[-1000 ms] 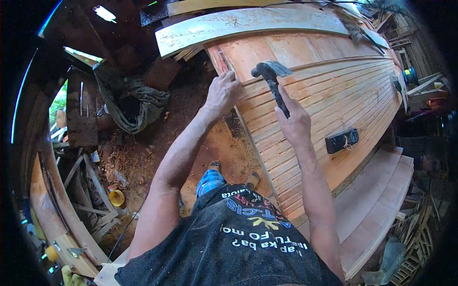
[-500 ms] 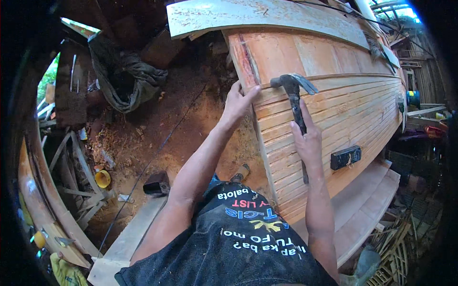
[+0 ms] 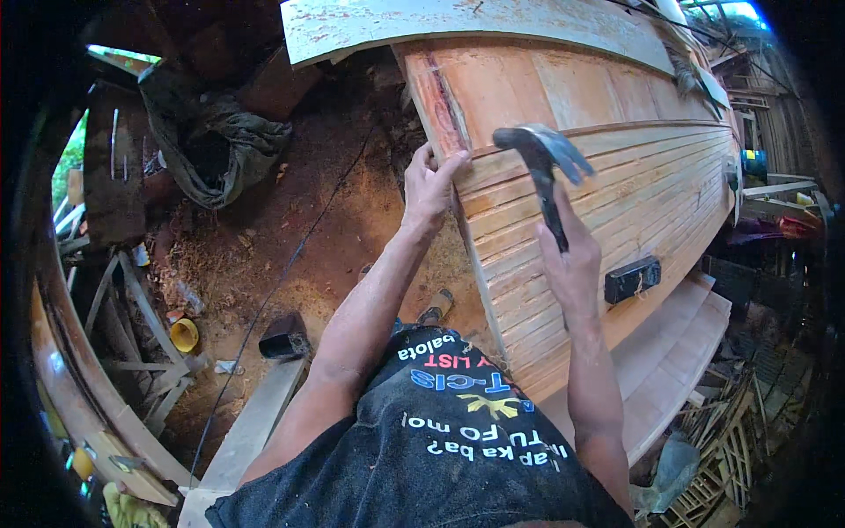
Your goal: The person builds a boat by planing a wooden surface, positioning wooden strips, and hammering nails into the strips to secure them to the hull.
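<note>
A claw hammer [image 3: 533, 151] with a dark head and shiny claws is in my right hand [image 3: 574, 268], which is shut around its handle. Its head hangs over the grooved wooden panel [image 3: 598, 198], apart from my left hand. My left hand [image 3: 429, 189] grips the panel's left edge, thumb on top and fingers curled around the side. Whether a nail sits under the thumb is too small to tell. Close to that hand, a reddish-brown streak runs down the smooth strip of wood [image 3: 442, 106] at the panel's end.
A pale plank [image 3: 475, 22] lies across the panel's far side. A black block [image 3: 632, 279] rests on the panel right of my right hand. On the shavings-strewn floor are a dark box [image 3: 283, 337] and a yellow container [image 3: 184, 335]. A grey sack [image 3: 220, 145] hangs at the left.
The hammer head has risen off the panel and away from my left hand, looking larger and slightly blurred. My left hand keeps its grip on the edge. The whole view has shifted slightly.
</note>
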Demonstrator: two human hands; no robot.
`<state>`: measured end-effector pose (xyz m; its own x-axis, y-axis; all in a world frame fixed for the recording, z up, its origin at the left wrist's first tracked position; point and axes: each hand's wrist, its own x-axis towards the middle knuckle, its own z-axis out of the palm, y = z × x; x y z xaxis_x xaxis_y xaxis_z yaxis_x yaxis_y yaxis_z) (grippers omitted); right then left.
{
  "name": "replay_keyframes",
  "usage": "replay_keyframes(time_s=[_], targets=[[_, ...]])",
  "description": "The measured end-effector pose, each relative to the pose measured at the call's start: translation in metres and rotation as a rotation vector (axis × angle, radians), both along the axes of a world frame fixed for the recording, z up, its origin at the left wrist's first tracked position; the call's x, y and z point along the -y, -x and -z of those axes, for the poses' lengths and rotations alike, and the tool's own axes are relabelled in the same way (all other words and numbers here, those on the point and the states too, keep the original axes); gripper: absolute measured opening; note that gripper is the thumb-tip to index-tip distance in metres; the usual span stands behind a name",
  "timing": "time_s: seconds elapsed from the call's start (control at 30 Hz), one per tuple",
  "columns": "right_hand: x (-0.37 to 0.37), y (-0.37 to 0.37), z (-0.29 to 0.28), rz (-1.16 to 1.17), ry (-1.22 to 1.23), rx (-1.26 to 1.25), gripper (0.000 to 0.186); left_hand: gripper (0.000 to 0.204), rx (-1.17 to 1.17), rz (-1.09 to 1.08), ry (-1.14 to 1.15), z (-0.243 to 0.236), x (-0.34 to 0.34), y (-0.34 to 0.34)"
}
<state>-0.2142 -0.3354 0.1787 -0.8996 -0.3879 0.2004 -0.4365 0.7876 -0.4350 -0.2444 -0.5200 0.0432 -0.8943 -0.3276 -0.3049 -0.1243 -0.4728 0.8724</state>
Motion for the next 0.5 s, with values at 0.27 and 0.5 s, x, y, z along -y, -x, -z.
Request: replay_keyframes(time_s=[0.27,0.5], targets=[[0.002,0.001,0.011,0.067,-0.104,0.160,0.068,0.049,-0.062,0.081,-0.034,-0.008,0.003,-0.001],[0.006,-0.008,0.004,0.059,0.121,0.064,0.065,0.049,-0.048,0.228,-0.071,-0.001,0.020,-0.006]])
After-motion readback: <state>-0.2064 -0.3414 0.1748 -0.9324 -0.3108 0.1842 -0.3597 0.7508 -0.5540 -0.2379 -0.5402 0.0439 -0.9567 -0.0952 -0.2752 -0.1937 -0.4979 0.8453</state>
